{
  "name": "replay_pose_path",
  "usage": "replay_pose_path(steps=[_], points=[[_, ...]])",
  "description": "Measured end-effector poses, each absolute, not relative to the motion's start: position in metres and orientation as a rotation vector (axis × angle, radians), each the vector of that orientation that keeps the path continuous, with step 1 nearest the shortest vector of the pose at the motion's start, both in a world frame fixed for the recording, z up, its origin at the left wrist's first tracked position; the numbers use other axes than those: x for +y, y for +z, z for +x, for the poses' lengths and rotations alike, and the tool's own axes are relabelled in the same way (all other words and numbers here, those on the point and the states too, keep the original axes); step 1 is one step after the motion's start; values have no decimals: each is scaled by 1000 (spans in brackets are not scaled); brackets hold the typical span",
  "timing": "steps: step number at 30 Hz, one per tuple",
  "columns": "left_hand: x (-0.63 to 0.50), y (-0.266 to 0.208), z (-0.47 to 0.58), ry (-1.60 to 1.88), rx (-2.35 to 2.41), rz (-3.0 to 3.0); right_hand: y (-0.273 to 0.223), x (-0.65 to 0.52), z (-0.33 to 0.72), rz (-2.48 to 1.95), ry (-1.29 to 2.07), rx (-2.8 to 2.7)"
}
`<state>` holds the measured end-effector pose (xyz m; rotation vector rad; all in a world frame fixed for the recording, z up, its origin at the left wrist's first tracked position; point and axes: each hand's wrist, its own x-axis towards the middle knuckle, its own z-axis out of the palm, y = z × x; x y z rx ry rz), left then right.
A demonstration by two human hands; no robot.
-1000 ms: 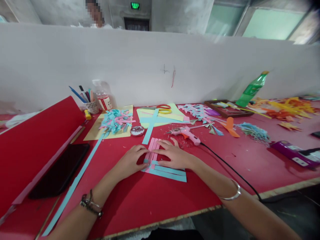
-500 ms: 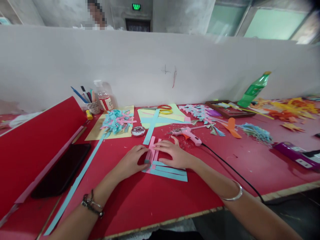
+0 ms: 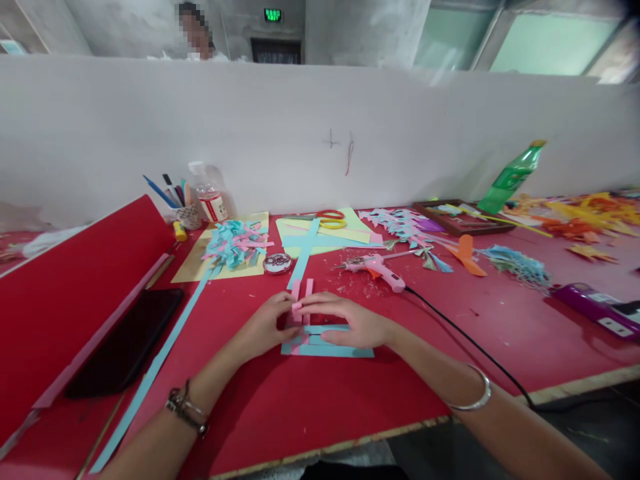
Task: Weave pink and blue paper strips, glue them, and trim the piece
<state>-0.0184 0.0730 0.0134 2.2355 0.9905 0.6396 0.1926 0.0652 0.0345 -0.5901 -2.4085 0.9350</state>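
- Left hand (image 3: 266, 325) touches narrow pink paper strips (image 3: 309, 300); whether it pinches, one cannot tell.
- Right hand (image 3: 364, 323) is spread, fingertips on same strips, thumb over flat light-blue paper strips (image 3: 340, 351).
- Light, even pressure probably keeps crossing straight.

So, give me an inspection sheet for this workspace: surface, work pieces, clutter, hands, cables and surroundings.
Surface: red table, with small scraps near the glue gun.
Work pieces: pink strips and blue strips, together at the hands.
Clutter: scissors, phone, green bottle.
Hands: left hand and right hand both have fingers at the strips; how firmly they grip is unclear.
Cables: black cord runs from the glue gun over the table's front edge.
Surroundings: pale partition behind the table; beyond it, a person and a lit sign.
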Motion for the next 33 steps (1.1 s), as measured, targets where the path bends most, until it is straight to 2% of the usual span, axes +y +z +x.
replay_pose_path(steps=[7, 14, 23, 33], points=[[73, 13, -20, 568, 968, 2234, 36, 66, 192, -457, 1017, -2415], [70, 18, -18, 508, 1095, 2212, 28, 67, 191, -685, 1008, -2240], [65, 9, -12, 574, 1017, 2126, 23, 61, 175, -897, 968, -2045], [63, 2, -11, 709, 987, 2080, 24, 66, 175, -901, 994, -1974]])
